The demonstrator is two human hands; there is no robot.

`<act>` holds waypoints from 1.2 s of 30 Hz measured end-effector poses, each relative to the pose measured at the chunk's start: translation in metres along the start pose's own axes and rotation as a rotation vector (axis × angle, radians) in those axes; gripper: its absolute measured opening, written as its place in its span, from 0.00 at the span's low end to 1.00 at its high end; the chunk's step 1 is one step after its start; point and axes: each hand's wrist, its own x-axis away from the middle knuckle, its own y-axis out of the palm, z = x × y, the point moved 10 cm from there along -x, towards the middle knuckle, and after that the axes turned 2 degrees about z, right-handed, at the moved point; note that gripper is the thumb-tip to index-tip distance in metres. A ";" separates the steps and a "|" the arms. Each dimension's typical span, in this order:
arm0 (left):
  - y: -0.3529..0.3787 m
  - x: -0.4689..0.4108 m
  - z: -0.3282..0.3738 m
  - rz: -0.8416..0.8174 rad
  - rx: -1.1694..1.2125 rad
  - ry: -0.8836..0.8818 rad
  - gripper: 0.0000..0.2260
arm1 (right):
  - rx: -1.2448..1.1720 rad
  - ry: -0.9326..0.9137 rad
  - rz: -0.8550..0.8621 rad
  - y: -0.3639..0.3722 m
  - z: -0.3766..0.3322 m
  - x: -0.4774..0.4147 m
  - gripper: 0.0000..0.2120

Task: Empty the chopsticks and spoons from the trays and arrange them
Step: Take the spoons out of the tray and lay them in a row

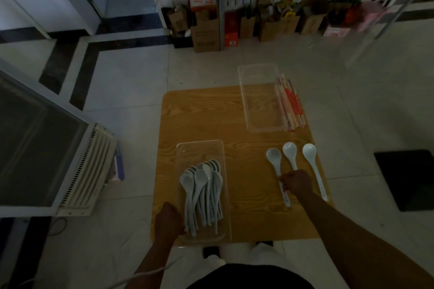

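A clear tray at the table's near left holds several pale spoons. My left hand grips that tray's near left corner. Three white spoons lie side by side at the near right, bowls away from me: the left spoon, the middle spoon and the right spoon. My right hand pinches the left spoon's handle and covers the middle spoon's handle. A second clear tray stands bare at the far right, with wrapped chopsticks stacked along its right side.
The small wooden table stands on a tiled floor. A white appliance sits to the left, a black mat to the right. Shelves with boxes and bags line the back wall.
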 end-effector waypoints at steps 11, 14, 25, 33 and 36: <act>0.000 -0.010 -0.010 0.076 0.021 -0.038 0.04 | 0.174 0.012 -0.034 0.000 -0.012 -0.025 0.15; 0.002 -0.008 -0.011 0.069 0.027 -0.054 0.07 | 0.242 0.004 -0.019 -0.002 -0.016 -0.028 0.15; 0.004 -0.014 -0.016 0.073 0.046 -0.055 0.05 | 0.264 -0.075 0.066 0.005 -0.034 -0.026 0.12; 0.003 -0.009 -0.007 0.021 0.054 -0.005 0.09 | 0.270 -0.312 0.001 0.069 -0.094 0.043 0.16; 0.003 -0.007 -0.005 0.002 0.035 0.024 0.10 | 0.266 -0.419 -0.053 0.109 -0.120 0.083 0.16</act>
